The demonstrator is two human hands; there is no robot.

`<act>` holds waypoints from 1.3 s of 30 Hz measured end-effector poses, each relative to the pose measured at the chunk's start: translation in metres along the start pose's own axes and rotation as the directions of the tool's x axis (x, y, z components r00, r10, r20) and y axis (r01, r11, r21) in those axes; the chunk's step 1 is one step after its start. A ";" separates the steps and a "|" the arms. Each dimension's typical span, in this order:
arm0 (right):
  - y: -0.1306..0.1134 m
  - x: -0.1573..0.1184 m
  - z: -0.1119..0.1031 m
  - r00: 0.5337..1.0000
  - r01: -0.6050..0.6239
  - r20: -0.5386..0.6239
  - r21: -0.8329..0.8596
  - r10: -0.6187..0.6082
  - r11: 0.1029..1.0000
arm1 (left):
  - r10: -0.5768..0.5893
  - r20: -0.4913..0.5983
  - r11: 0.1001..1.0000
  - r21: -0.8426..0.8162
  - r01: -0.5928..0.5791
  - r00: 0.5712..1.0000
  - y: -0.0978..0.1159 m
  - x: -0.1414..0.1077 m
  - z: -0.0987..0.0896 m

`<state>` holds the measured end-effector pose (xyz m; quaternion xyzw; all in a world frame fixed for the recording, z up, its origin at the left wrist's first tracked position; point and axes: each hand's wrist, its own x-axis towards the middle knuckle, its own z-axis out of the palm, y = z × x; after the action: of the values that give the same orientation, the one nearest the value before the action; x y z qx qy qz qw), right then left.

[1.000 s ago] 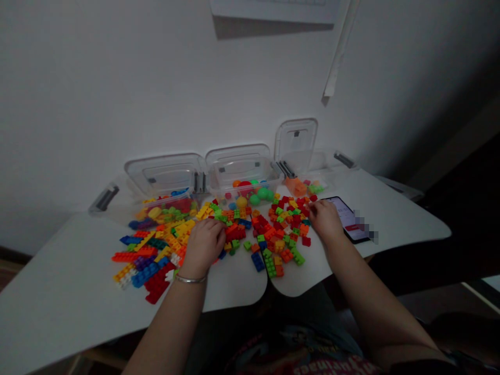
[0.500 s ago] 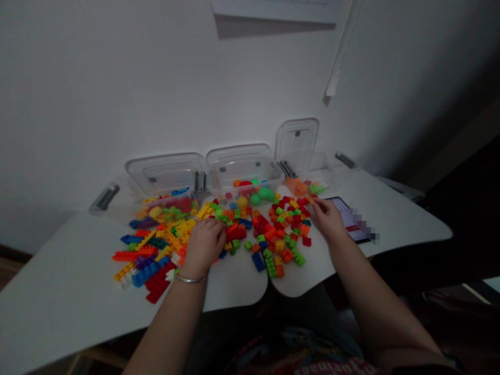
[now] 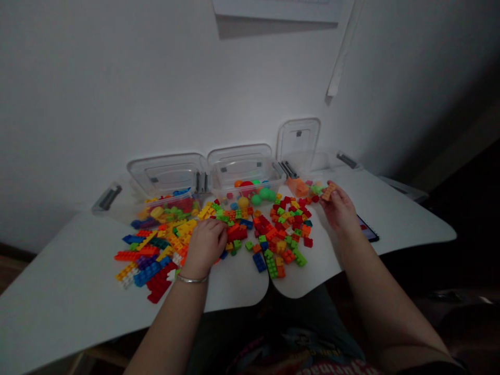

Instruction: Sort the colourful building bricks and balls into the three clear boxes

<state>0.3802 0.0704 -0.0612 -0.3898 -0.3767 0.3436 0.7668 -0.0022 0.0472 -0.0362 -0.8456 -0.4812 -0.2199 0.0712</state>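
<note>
Between the fingers of my right hand [image 3: 339, 208] is an orange block [image 3: 329, 190], raised beside the right-hand clear box [image 3: 318, 179]. My left hand [image 3: 207, 242] rests with curled fingers at the middle of the brick pile, touching the bricks near some red ones [image 3: 237, 232]; whatever its fingers hold is hidden. Long yellow, blue and red bricks [image 3: 158, 284] lie to the left of it. Small red, green and orange bricks [image 3: 289, 213] are scattered between my two hands.
Along the wall stand clear boxes: the left one [image 3: 133, 211] holds mixed pieces, the middle one [image 3: 222, 194] round green, red and orange pieces. Their lids [image 3: 299, 121] lean behind. A phone [image 3: 369, 229] lies partly behind my right hand. A gap splits the white table [image 3: 70, 291].
My right hand has moved right and slightly up, lifting the orange block clear of the bricks, and now covers much of the phone. My left hand has hardly moved.
</note>
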 end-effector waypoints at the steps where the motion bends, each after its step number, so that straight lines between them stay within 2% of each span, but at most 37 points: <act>1: -0.006 0.007 0.003 0.999 0.038 -0.026 -0.001 -0.038 0.999 | -0.001 0.001 1.000 0.000 0.001 1.000 0.000 0.000 0.000; 4: -0.025 0.033 0.015 0.974 0.198 -0.100 -0.052 -0.202 0.979 | -0.009 0.002 1.000 0.005 0.009 1.000 0.000 0.000 0.000; 7: -0.041 0.063 0.027 0.934 0.320 -0.100 -0.191 -0.343 0.928 | -0.007 0.003 1.000 0.004 0.007 1.000 0.000 0.000 0.000; 10: -0.045 0.090 0.033 0.910 0.374 -0.033 -0.365 -0.414 0.852 | 0.003 0.001 1.000 0.001 -0.003 1.000 -0.001 0.000 0.001; 13: -0.039 0.105 0.034 0.880 0.392 -0.019 -0.538 -0.475 0.746 | 0.010 0.000 1.000 0.004 -0.010 1.000 -0.002 0.000 0.002; 15: -0.034 0.105 0.034 0.885 0.360 0.005 -0.641 -0.466 0.677 | 0.010 0.000 1.000 0.004 -0.010 1.000 -0.003 0.000 0.003; 18: -0.031 0.096 0.034 0.912 0.335 0.121 -0.768 -0.391 0.546 | 0.007 0.003 1.000 0.002 -0.007 1.000 -0.003 -0.001 0.003; 21: -0.032 0.088 0.036 0.913 0.354 0.213 -0.837 -0.347 0.417 | 0.005 0.015 1.000 0.000 -0.005 1.000 -0.003 -0.001 0.003; 24: -0.033 0.087 0.038 0.909 0.356 0.235 -0.868 -0.346 0.347 | 0.000 0.019 1.000 -0.004 0.000 1.000 -0.002 -0.001 0.002; 27: -0.033 0.089 0.038 0.909 0.352 0.236 -0.875 -0.343 0.331 | -0.004 0.021 1.000 -0.011 0.004 1.000 -0.001 0.000 0.000; 34: -0.030 0.093 0.036 0.912 0.362 0.227 -0.838 -0.342 0.409 | 0.008 0.012 1.000 -0.007 -0.008 1.000 -0.001 0.001 0.000; 39: -0.041 0.082 0.037 0.865 0.435 0.247 -0.802 -0.436 0.409 | 0.001 0.016 1.000 -0.002 -0.001 1.000 -0.001 0.000 0.001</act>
<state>0.3979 0.1316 0.0150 -0.5959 -0.5810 -0.0907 0.5470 -0.0030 0.0481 -0.0370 -0.8475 -0.4813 -0.2137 0.0667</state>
